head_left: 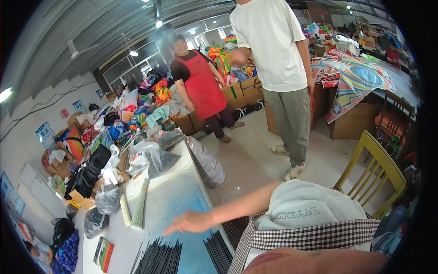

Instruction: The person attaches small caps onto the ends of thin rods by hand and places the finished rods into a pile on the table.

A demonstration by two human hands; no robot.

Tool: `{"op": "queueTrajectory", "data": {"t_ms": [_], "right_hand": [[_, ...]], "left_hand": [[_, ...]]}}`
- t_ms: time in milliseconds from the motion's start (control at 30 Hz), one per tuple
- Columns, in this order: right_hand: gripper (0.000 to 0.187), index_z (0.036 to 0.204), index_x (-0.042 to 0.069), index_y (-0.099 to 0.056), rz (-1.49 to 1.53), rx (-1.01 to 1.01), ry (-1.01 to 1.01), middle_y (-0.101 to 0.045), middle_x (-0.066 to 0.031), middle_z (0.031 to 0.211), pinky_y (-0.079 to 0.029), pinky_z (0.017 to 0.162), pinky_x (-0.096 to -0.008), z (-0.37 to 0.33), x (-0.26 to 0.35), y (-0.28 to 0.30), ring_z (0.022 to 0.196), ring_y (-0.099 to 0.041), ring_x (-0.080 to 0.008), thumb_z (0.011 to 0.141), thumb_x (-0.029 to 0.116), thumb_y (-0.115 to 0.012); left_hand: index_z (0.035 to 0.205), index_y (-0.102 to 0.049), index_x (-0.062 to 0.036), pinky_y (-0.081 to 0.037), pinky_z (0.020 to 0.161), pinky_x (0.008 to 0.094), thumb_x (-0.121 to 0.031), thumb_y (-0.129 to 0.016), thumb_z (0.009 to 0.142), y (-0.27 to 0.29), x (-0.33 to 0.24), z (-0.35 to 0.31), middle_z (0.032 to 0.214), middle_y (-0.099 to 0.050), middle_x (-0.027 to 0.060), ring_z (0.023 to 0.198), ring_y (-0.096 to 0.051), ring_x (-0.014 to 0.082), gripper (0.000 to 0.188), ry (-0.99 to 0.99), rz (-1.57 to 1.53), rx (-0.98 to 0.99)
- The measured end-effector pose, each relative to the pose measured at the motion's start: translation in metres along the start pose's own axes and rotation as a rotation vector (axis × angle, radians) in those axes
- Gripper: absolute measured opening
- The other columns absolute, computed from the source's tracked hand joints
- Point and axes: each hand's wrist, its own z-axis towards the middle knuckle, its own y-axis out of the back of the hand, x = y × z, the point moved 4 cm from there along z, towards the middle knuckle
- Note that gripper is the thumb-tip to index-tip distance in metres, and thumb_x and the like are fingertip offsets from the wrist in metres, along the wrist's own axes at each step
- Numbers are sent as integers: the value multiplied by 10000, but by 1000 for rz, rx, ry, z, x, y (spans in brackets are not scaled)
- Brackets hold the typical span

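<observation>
My right hand [194, 222] reaches over the table with its fingers stretched out and nothing visible in them. Just below its fingertips lies a loose bundle of thin black rods [159, 258]. A second batch of black rods [218, 251] lies nearer my checked apron [315, 235]. Beyond the hand, a bundle of pale green sticks [140, 205] rests on the white table [171, 194], whose top has a blue tint. A shorter pale bundle [125, 210] is beside it. My left hand is out of the picture.
Plastic bags [159, 157] and a small colourful box [103, 254] sit on the table. A person in a red apron [200, 82] and one in a white T-shirt [269, 45] stand beyond it. A yellow chair [378, 169] stands at the right. Colourful fabric heaps [132, 109] line the back.
</observation>
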Motion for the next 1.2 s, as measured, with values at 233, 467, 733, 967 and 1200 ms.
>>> {"op": "queueTrajectory", "data": {"t_ms": [233,467,733,967,1200], "right_hand": [[811,1513,74,-359,402,-782,412,-498,-4,881,-368,557,-228,47,187,244,616,-416,-85,827,223,-765],[411,1140,29,-499,270,-811,572,-477,12,817,-351,567,-193,-13,245,272,658,-422,-45,839,159,-747],[427,1167,28,-497,249,-734,541,-486,2,829,-370,589,-208,-41,240,268,646,-421,-52,842,176,-730],[442,1191,27,-496,265,-582,539,-494,-7,840,-386,608,-220,27,224,272,635,-420,-59,844,190,-716],[459,1215,26,-495,400,-459,446,-502,-16,851,-403,628,-233,41,189,256,625,-419,-66,846,205,-701]], "left_hand": [[1022,-671,22,-518,741,392,-154,-614,946,12,-68,-25,904,-707,138,778,-645,237,200,178,-10,52],[1012,-669,21,-519,740,363,-138,-611,945,15,-89,-21,888,-701,128,771,-642,218,182,75,67,55],[1031,-674,5,-522,749,342,-143,-613,946,9,-59,-22,886,-708,115,773,-645,198,182,80,19,38],[1036,-625,-31,-487,716,354,-183,-573,977,20,-105,-26,939,-641,86,772,-562,213,171,107,-37,105],[882,-582,-35,-397,541,234,-17,-570,916,8,-92,-18,732,-558,-2,615,-492,69,40,122,-216,-57]]}}
